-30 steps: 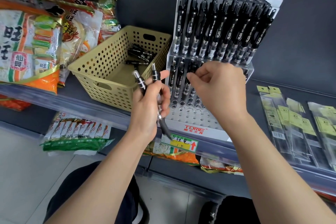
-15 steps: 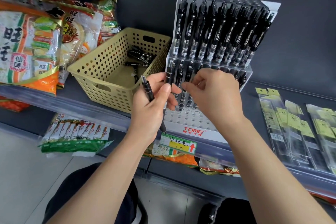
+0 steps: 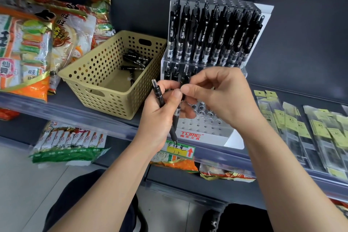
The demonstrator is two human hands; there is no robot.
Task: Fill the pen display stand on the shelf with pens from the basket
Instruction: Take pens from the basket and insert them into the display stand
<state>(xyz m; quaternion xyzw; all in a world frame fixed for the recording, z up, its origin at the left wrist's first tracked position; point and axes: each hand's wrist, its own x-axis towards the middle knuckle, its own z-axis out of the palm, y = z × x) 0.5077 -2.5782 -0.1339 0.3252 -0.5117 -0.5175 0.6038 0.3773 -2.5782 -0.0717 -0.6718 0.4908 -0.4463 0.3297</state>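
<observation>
Dark shop shelf (image 3: pixel 64 98) carried a tan basket (image 3: pixel 90 70) just left of a clear stand (image 3: pixel 199 126) | loose pens (image 3: pixel 135 60) lay in the basket, more filled the stand's upper tier | left hand (image 3: pixel 162 117): fingers curled round two pens | right hand (image 3: pixel 222 96): fingers pinched one pen's top, before the lower tier

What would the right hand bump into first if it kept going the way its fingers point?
Its fingers point left, so the right hand would press first on the pen it pinches, then the left hand holding it. The basket lies further that way, though depth is hard to judge.
</observation>
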